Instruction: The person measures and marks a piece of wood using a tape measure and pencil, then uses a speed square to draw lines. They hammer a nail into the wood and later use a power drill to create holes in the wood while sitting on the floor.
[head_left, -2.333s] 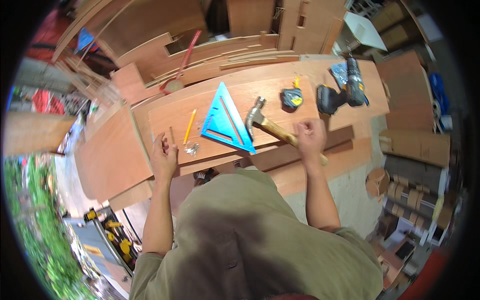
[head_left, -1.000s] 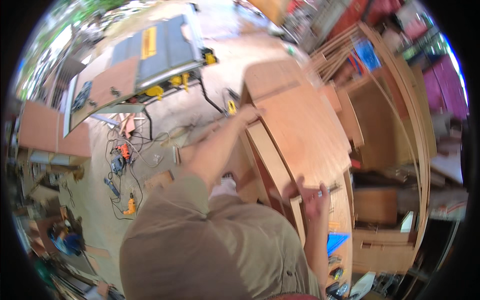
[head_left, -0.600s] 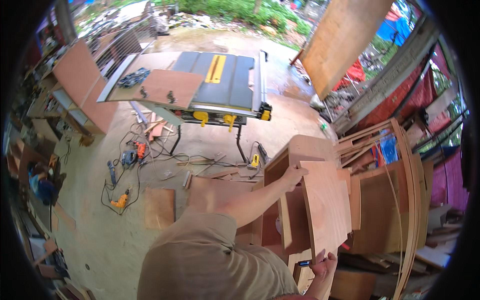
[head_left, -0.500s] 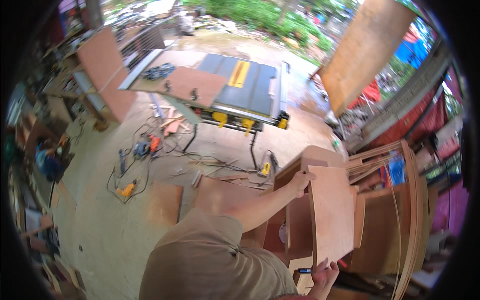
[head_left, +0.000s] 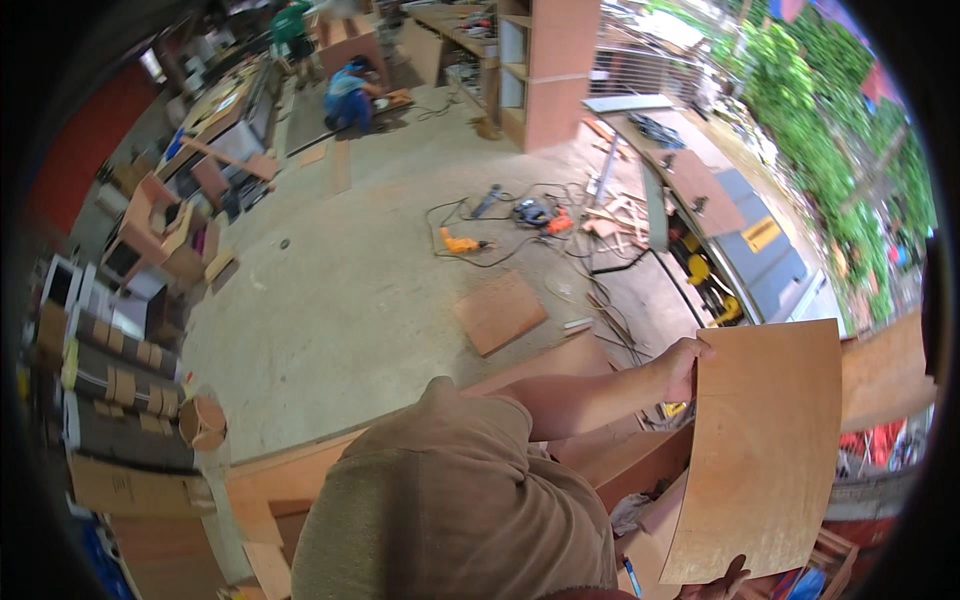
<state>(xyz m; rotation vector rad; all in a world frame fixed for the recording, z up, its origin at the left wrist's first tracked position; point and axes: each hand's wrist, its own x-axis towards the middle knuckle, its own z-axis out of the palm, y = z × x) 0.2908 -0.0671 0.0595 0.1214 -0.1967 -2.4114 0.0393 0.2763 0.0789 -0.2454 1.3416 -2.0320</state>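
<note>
"While the left hand (head_left: 682,368) pinches the wooden panel (head_left: 765,440) near its upper left corner, where's the right hand (head_left: 722,585)?"
"Pinching the bottom edge, partly hidden from view."
"And the panel itself?"
"Held up between both hands, with a blue pen (head_left: 632,578) just beside its lower left corner."

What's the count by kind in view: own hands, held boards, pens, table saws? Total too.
Hands (left hand, right hand): 2
Held board: 1
Blue pen: 1
Table saw: 1
Total: 5
</note>
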